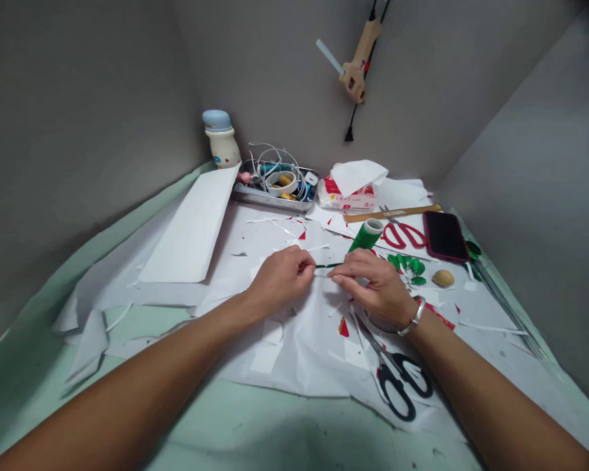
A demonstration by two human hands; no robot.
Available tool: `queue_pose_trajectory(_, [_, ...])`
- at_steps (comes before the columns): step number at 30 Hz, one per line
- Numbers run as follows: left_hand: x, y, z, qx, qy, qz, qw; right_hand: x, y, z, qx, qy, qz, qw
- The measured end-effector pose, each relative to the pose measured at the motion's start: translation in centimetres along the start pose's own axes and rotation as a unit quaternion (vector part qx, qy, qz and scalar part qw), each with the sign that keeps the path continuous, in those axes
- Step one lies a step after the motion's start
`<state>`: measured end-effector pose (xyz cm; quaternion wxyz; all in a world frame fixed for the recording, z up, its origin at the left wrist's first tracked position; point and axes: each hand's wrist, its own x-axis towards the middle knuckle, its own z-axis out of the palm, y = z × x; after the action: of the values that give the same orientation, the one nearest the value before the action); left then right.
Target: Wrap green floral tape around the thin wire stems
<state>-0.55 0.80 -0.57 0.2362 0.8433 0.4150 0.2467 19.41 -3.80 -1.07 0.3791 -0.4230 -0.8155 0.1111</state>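
Your left hand [281,278] and right hand [375,286] hold one thin green-wrapped stem [328,265] between them, fingers of both closed on it, above white paper [294,366] on the tabletop [226,418]. One roll of green tape [364,235] stands just beyond. Two pairs of scissors lie nearby: black-handled [395,379] below your right hand, red-handled [402,235] beyond it.

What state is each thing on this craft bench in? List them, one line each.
Left hand, pinching green stem
Right hand, pinching green stem
Green tape roll, standing tilted
Black-handled scissors, lying on paper
Red-handled scissors, lying flat
Smartphone, face up, screen dark
Hot glue gun, hanging on wall, stick loaded
Tissue packet, open, tissue pulled out
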Motion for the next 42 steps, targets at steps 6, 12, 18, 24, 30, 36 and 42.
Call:
queue_pose_trajectory(6, [-0.5,1.1,-0.3,-0.106,-0.158,0.103,0.976,0.1,1.6,-0.1,0.054,0.044,0.078,0.994])
queue_pose_trajectory(12, [-0.1,1.3,-1.1,-0.254,-0.042,-0.019,0.966,0.0,2.1,0.4,0.023,-0.017,0.078,0.997])
queue_pose_trajectory(18, [0.3,0.3,-0.7,-0.109,0.08,-0.08,0.988,-0.1,0.6,0.6,-0.018,-0.083,-0.014,0.996])
queue_pose_trajectory(24, [-0.2,0.4,-0.1,0.007,-0.029,0.014,0.999,0.0,0.3,-0.1,0.007,-0.002,-0.007,1.0])
queue_pose_trajectory(30, [-0.7,1.6,-0.6,-0.109,-0.158,0.123,0.974,0.2,1.5,-0.4,0.052,0.036,0.066,0.996])
queue_pose_trajectory(36, [-0.2,1.5,-1.3,-0.19,0.0,0.015,0.982,0.1,1.6,0.4,0.044,-0.014,0.081,0.996])
queue_pose_trajectory(42, [0.2,0.1,-0.7,-0.056,0.109,-0.051,0.991,0.0,0.2,0.7,-0.01,-0.065,-0.009,0.998])
